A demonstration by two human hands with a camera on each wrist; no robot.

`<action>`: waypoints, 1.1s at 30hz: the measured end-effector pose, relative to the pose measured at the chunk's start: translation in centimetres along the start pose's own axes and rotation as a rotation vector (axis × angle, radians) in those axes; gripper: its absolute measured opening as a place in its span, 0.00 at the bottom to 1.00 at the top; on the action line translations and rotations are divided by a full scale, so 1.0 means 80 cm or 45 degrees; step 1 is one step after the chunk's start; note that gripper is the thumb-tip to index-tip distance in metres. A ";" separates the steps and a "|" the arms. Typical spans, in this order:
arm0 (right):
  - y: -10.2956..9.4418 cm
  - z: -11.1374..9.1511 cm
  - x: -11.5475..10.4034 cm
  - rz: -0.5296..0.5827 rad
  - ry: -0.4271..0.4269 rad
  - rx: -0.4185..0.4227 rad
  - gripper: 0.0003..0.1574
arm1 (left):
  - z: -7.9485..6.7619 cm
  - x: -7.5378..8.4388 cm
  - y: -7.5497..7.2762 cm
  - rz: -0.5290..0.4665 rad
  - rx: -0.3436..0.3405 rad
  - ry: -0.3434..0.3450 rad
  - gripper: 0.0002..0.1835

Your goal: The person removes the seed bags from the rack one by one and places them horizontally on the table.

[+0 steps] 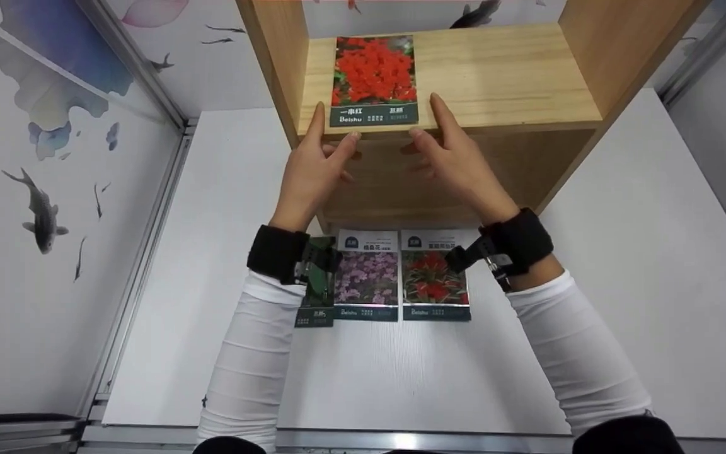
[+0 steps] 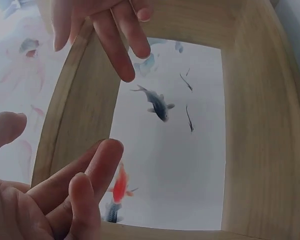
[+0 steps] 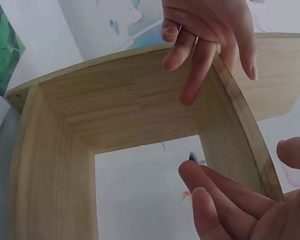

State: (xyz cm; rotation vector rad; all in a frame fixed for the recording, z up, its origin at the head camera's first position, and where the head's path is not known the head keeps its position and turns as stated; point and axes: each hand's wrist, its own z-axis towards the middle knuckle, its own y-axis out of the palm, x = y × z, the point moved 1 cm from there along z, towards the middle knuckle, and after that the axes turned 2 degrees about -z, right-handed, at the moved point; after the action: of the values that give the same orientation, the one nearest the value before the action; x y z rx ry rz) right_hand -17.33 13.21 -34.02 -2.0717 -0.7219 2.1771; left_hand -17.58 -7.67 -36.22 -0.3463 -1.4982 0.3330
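Note:
A seed packet with red flowers (image 1: 375, 75) lies face up on the left part of a wooden shelf board (image 1: 495, 75), its lower end near the front edge. Beside its left edge is my left hand (image 1: 312, 167), index finger extended and thumb at the board's front edge. My right hand (image 1: 464, 164) mirrors it past the packet's right edge, with a small gap between index finger and packet. Neither hand holds anything. In both wrist views, the lower fingers of the left hand (image 2: 85, 190) and right hand (image 3: 230, 200) are loosely bent before the wooden compartment below the board.
On the white table (image 1: 363, 372) before the shelf lie a purple-flower packet (image 1: 366, 277), a red-flower packet (image 1: 426, 296) and a green packet (image 1: 322, 315), partly hidden by the left wrist strap. Wooden side panels (image 1: 634, 50) bound the shelf. Fish-patterned walls (image 1: 41, 214) stand around.

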 end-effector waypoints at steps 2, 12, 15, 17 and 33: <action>0.000 0.008 0.008 0.019 0.002 -0.005 0.48 | 0.002 0.000 0.001 -0.048 0.004 -0.002 0.46; 0.006 0.014 -0.013 0.083 0.054 -0.046 0.48 | 0.004 0.019 0.018 -0.309 -0.064 -0.025 0.44; 0.009 0.013 -0.020 0.056 0.052 -0.054 0.48 | -0.003 0.034 0.022 -0.354 -0.067 -0.014 0.43; 0.009 0.012 -0.020 0.070 0.052 -0.065 0.48 | -0.009 0.041 0.022 -0.374 -0.057 -0.012 0.42; 0.006 -0.006 -0.018 0.090 0.045 -0.057 0.48 | -0.029 0.046 0.022 -0.407 -0.125 -0.017 0.42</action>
State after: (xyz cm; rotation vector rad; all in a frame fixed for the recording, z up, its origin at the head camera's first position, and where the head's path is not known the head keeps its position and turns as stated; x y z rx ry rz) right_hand -16.60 12.42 -32.86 -2.1840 -0.7112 2.1735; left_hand -15.08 -4.57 -33.69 -0.1771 -1.5580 0.0079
